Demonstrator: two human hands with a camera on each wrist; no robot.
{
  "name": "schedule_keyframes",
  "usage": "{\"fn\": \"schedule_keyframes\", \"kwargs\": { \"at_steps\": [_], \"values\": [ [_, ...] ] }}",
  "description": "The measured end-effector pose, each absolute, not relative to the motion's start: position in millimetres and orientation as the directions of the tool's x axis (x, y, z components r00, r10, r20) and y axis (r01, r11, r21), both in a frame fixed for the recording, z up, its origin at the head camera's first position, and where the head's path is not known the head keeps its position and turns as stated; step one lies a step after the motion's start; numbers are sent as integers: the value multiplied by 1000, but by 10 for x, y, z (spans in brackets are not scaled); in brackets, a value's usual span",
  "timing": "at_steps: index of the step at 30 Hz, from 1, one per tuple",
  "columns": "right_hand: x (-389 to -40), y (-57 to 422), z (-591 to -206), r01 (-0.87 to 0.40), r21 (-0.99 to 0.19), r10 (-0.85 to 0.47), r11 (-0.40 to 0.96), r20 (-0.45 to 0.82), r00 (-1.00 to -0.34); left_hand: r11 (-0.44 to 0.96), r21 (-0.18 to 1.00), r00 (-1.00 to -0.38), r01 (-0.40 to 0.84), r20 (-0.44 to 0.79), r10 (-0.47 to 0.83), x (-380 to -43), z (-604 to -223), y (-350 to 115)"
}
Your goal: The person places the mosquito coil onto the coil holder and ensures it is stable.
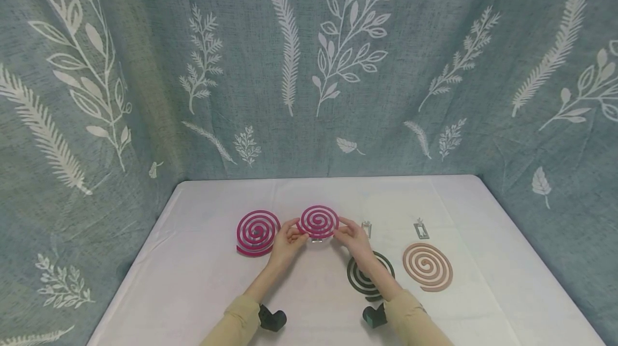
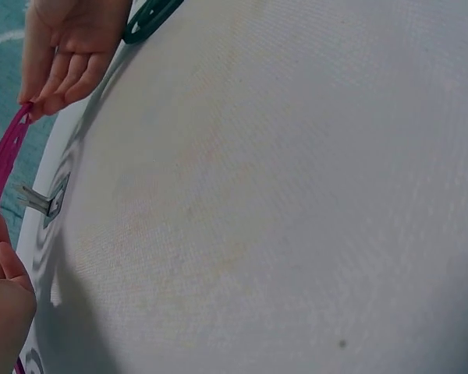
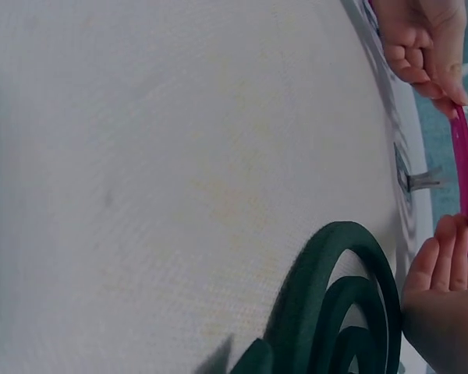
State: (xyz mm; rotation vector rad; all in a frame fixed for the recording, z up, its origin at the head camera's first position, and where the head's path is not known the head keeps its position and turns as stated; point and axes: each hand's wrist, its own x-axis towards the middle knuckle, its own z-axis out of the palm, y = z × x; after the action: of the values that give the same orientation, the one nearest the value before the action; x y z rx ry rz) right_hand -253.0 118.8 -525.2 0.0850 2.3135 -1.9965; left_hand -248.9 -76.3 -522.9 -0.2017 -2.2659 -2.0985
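Note:
A magenta mosquito coil is held up above the table between both hands. At its left edge, the thumb and fingers of my left hand pinch the outer ring. My right hand pinches the opposite edge in the same way. Seen edge-on in the left wrist view, the raised coil hangs over a small metal coil stand with upright prongs. In the head view the coil covers most of that stand.
Another magenta coil lies beside my left hand. A dark green coil lies partly under my right forearm, and a tan coil is farther right. Two more metal stands, one near and one farther, sit on the white table.

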Motion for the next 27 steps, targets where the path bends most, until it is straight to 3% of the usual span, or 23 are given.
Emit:
{"fn": "schedule_keyframes", "kwargs": {
  "at_steps": [9, 27],
  "values": [
    [-2520, 1170, -5247, 110, -972, -12, 208, -115, -993, 87, 988, -991, 125, 121, 54, -2480, -5274, -769],
    [-2497, 1122, -5229, 104, -976, 3, 190, -105, -994, 77, 992, -995, 102, 100, 26, -2474, -5315, -758]
  ]
}}
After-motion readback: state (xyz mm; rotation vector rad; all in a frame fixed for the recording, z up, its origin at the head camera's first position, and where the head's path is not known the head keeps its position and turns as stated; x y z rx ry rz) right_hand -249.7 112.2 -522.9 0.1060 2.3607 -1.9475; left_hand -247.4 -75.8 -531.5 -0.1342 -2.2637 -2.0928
